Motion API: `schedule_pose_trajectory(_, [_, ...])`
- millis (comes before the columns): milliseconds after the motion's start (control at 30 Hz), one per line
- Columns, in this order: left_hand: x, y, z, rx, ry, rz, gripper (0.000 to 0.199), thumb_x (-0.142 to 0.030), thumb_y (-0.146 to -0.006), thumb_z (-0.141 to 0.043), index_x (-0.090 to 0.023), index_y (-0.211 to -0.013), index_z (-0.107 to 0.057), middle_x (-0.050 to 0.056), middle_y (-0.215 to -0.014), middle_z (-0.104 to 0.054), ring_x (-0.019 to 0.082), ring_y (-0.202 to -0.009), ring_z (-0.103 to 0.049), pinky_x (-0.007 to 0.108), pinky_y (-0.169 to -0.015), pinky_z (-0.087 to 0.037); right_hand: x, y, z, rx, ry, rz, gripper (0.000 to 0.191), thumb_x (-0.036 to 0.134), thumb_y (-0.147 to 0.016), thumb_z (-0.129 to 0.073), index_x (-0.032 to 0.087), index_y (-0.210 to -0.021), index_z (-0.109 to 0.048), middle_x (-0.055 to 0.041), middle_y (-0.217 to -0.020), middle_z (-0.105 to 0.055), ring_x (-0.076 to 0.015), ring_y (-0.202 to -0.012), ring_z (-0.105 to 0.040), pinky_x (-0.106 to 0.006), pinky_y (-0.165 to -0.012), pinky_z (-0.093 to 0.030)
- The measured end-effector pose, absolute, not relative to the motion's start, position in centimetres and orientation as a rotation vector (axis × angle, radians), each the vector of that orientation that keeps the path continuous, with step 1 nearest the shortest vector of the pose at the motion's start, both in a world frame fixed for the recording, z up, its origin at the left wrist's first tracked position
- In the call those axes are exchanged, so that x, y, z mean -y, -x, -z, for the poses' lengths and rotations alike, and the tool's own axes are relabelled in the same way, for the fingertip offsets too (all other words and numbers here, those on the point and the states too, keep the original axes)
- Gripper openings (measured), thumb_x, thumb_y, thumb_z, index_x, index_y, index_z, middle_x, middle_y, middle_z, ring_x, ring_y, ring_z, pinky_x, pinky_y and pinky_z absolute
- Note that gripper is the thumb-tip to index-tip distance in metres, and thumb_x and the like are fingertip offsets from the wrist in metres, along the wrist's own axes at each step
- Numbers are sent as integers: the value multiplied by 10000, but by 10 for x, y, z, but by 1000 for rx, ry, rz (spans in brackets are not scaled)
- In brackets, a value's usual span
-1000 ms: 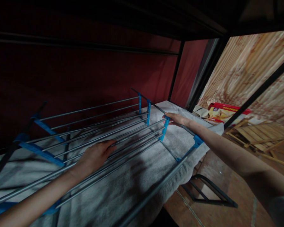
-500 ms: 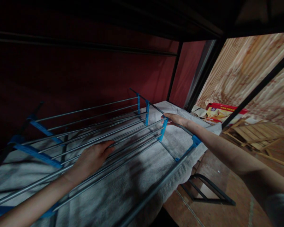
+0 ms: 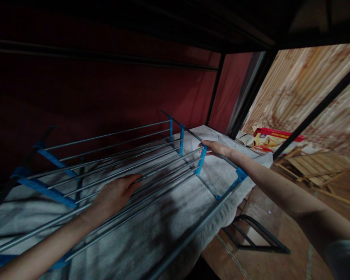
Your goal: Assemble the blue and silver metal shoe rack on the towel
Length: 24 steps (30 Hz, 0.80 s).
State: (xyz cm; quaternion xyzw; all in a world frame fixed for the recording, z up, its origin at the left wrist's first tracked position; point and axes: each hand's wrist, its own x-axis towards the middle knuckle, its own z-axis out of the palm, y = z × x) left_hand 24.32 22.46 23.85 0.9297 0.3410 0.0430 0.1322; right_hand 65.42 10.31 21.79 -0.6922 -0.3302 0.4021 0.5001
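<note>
A metal drying rack (image 3: 113,144) with thin grey rods and blue plastic brackets lies across a bed covered with a grey blanket (image 3: 151,233). My left hand (image 3: 116,194) is wrapped around one of the rods near the rack's middle; its fingertips are partly hidden behind the rod. At the rack's right end, my right hand (image 3: 217,148) grips the dark end tube beside a blue bracket (image 3: 202,159). Its thumb lies along the top and the other fingers reach underneath.
A dark bunk frame (image 3: 251,89) rises around the bed, with a red wall (image 3: 111,93) behind. To the right are a red and yellow box (image 3: 275,137), a folded wooden piece (image 3: 317,167) on the tiled floor and a black metal frame (image 3: 256,235) below the bed's edge.
</note>
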Motion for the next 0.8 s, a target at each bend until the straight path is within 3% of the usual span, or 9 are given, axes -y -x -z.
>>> schedule_pose_trajectory(800, [-225, -243, -236, -985, -2638, -83, 642, -566, -895, -300, -197, -1290, -647, 117, -1224, -709, 310, -1097, -673, 384, -947, -496, -103, -649, -217, 814, 1719, -928, 271, 397, -959, -487, 210, -946, -683, -52, -973, -698, -189, -937, -659, -327, -898, -543])
